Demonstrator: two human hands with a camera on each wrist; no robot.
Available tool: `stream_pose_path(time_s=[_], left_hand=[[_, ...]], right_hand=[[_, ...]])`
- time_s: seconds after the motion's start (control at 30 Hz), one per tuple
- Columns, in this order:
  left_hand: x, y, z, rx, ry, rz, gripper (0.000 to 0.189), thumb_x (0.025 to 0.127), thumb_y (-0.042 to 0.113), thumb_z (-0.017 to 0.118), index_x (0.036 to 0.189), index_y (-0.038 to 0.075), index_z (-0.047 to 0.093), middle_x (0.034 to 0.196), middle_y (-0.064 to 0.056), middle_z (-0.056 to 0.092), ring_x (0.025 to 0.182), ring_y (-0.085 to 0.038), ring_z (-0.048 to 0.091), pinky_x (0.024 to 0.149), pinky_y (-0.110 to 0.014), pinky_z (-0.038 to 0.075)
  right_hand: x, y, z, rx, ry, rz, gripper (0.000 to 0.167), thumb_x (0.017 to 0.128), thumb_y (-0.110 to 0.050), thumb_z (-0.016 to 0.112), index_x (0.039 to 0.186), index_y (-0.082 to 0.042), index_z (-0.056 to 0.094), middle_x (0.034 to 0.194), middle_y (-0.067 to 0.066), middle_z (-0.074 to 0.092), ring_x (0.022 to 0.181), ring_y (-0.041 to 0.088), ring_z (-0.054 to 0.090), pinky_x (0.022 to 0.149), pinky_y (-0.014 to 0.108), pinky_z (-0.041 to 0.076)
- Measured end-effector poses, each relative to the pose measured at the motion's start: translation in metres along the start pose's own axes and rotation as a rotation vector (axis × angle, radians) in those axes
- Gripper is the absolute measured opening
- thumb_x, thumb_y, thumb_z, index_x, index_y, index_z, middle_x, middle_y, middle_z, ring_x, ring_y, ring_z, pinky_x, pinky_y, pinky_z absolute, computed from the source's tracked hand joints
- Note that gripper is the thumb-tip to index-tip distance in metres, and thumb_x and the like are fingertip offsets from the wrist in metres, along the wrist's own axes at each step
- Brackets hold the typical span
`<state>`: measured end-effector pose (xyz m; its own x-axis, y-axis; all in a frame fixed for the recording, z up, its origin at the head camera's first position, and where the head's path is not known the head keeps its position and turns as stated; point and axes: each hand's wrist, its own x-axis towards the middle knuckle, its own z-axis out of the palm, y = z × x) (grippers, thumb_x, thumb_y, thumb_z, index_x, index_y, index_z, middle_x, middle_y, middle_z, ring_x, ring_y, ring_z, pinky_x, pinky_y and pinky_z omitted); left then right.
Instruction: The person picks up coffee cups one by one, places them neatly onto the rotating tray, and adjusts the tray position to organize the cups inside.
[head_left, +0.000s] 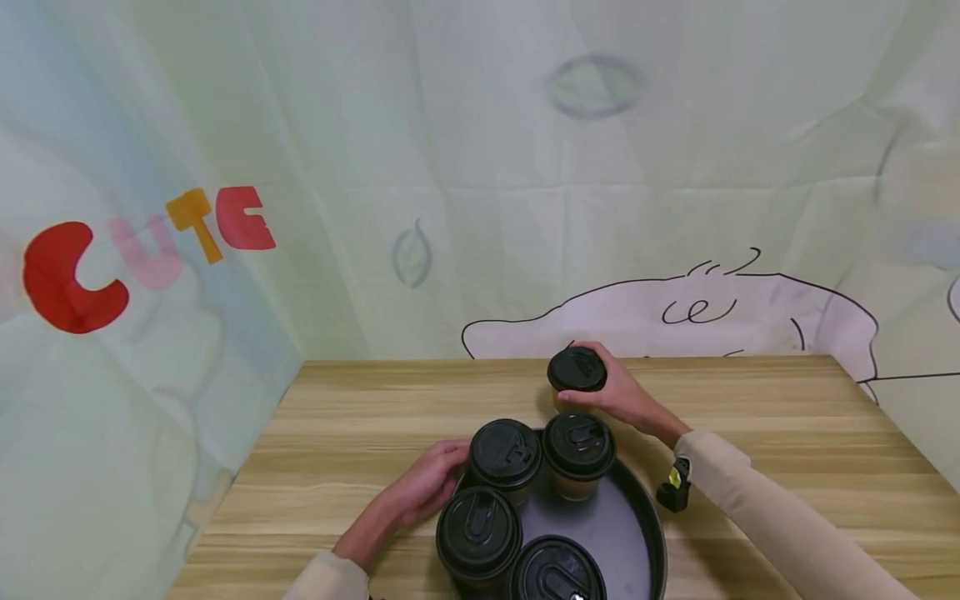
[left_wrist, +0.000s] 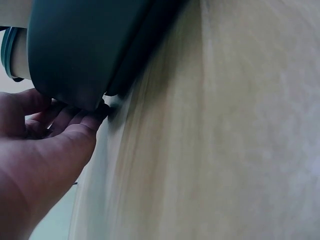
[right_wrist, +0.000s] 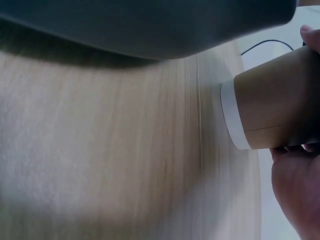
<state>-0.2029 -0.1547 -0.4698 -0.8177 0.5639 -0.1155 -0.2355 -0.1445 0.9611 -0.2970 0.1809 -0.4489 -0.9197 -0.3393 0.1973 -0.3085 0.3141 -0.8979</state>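
My right hand (head_left: 618,393) grips a brown paper coffee cup (head_left: 576,371) with a black lid, just beyond the tray's far rim. In the right wrist view the cup's white base band (right_wrist: 234,115) hangs close over the tabletop. My left hand (head_left: 433,482) holds the round dark tray (head_left: 654,533) at its left rim. The left wrist view shows the fingers (left_wrist: 75,120) curled at the underside of the tray wall (left_wrist: 75,45). Several lidded cups stand upright on the tray, among them a far-right cup (head_left: 579,446) and a far-left cup (head_left: 505,454) beside my left hand.
Two nearer cups, a left one (head_left: 478,533) and a front one (head_left: 558,571), fill the tray's near left side. The wood-grain table (head_left: 787,467) reaches back to a printed cloth backdrop (head_left: 480,167). A black device (head_left: 673,492) sits on my right wrist.
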Motion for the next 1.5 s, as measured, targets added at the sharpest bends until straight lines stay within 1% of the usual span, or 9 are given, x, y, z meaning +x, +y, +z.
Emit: stream_pose_path(time_s=[0.2, 0.37, 0.57, 0.87, 1.13, 1.2, 1.27, 1.4, 1.5], left_hand=[[-0.001, 0.0, 0.0, 0.01, -0.015, 0.015, 0.04, 0.11, 0.013, 0.044, 0.136, -0.013, 0.058, 0.126, -0.005, 0.065, 0.122, -0.012, 0.055, 0.104, -0.026, 0.046], [-0.001, 0.001, 0.001, 0.013, -0.02, 0.014, 0.04, 0.11, 0.012, 0.043, 0.137, -0.013, 0.057, 0.126, -0.005, 0.065, 0.122, -0.011, 0.055, 0.105, -0.026, 0.045], [-0.001, 0.002, 0.003, -0.003, -0.019, 0.002, 0.039, 0.109, 0.011, 0.042, 0.137, -0.013, 0.057, 0.125, -0.006, 0.066, 0.121, -0.012, 0.056, 0.104, -0.026, 0.046], [-0.001, 0.001, 0.003, 0.014, -0.002, -0.011, 0.043, 0.11, 0.012, 0.042, 0.141, -0.015, 0.053, 0.135, -0.01, 0.062, 0.126, -0.013, 0.052, 0.107, -0.027, 0.043], [0.001, 0.001, 0.004, 0.004, -0.011, -0.015, 0.044, 0.11, 0.013, 0.042, 0.142, -0.015, 0.051, 0.133, -0.01, 0.062, 0.124, -0.013, 0.054, 0.105, -0.027, 0.045], [0.001, 0.002, 0.004, 0.0, -0.006, -0.016, 0.043, 0.11, 0.012, 0.042, 0.141, -0.015, 0.052, 0.132, -0.01, 0.063, 0.123, -0.013, 0.055, 0.105, -0.027, 0.046], [0.002, 0.002, 0.004, -0.002, -0.007, -0.015, 0.043, 0.11, 0.012, 0.042, 0.141, -0.015, 0.052, 0.132, -0.01, 0.063, 0.123, -0.014, 0.055, 0.105, -0.028, 0.046], [0.001, 0.002, 0.004, 0.005, -0.016, -0.012, 0.042, 0.11, 0.012, 0.042, 0.14, -0.015, 0.053, 0.132, -0.01, 0.063, 0.124, -0.014, 0.054, 0.106, -0.028, 0.045], [0.002, 0.002, 0.004, 0.011, -0.021, -0.018, 0.043, 0.11, 0.013, 0.042, 0.141, -0.014, 0.052, 0.134, -0.011, 0.062, 0.125, -0.014, 0.053, 0.106, -0.028, 0.045]], right_hand=[[-0.002, 0.001, 0.003, 0.032, 0.013, -0.007, 0.079, 0.083, -0.023, 0.09, 0.147, -0.012, 0.045, 0.14, 0.013, 0.055, 0.126, 0.032, 0.053, 0.109, 0.054, 0.04], [-0.002, 0.002, 0.004, 0.046, 0.038, -0.02, 0.078, 0.081, -0.02, 0.09, 0.145, -0.011, 0.046, 0.139, 0.013, 0.055, 0.125, 0.032, 0.054, 0.109, 0.054, 0.04], [-0.009, 0.003, 0.0, 0.031, 0.048, -0.005, 0.078, 0.083, -0.022, 0.09, 0.145, -0.012, 0.045, 0.14, 0.011, 0.055, 0.126, 0.031, 0.053, 0.109, 0.054, 0.039], [-0.025, -0.005, -0.026, -0.017, 0.075, 0.028, 0.076, 0.086, -0.024, 0.087, 0.147, -0.011, 0.044, 0.142, 0.014, 0.054, 0.13, 0.033, 0.05, 0.11, 0.057, 0.036], [-0.049, -0.015, -0.053, -0.066, 0.102, 0.017, 0.074, 0.09, -0.024, 0.084, 0.15, -0.012, 0.041, 0.145, 0.013, 0.051, 0.131, 0.03, 0.048, 0.108, 0.056, 0.038], [-0.055, -0.017, -0.059, -0.065, 0.112, 0.011, 0.074, 0.09, -0.022, 0.083, 0.15, -0.012, 0.041, 0.145, 0.011, 0.051, 0.131, 0.028, 0.048, 0.108, 0.053, 0.038], [-0.061, -0.019, -0.064, -0.065, 0.124, 0.002, 0.072, 0.09, -0.02, 0.083, 0.15, -0.013, 0.043, 0.144, 0.009, 0.052, 0.13, 0.024, 0.048, 0.108, 0.045, 0.04], [-0.074, -0.024, -0.07, -0.067, 0.134, -0.051, 0.07, 0.09, -0.012, 0.082, 0.149, -0.011, 0.045, 0.14, 0.008, 0.055, 0.126, 0.015, 0.051, 0.102, 0.025, 0.042], [-0.085, -0.029, -0.073, -0.064, 0.132, -0.097, 0.07, 0.089, -0.006, 0.081, 0.149, -0.01, 0.046, 0.138, 0.006, 0.056, 0.124, 0.01, 0.052, 0.098, 0.017, 0.041]])
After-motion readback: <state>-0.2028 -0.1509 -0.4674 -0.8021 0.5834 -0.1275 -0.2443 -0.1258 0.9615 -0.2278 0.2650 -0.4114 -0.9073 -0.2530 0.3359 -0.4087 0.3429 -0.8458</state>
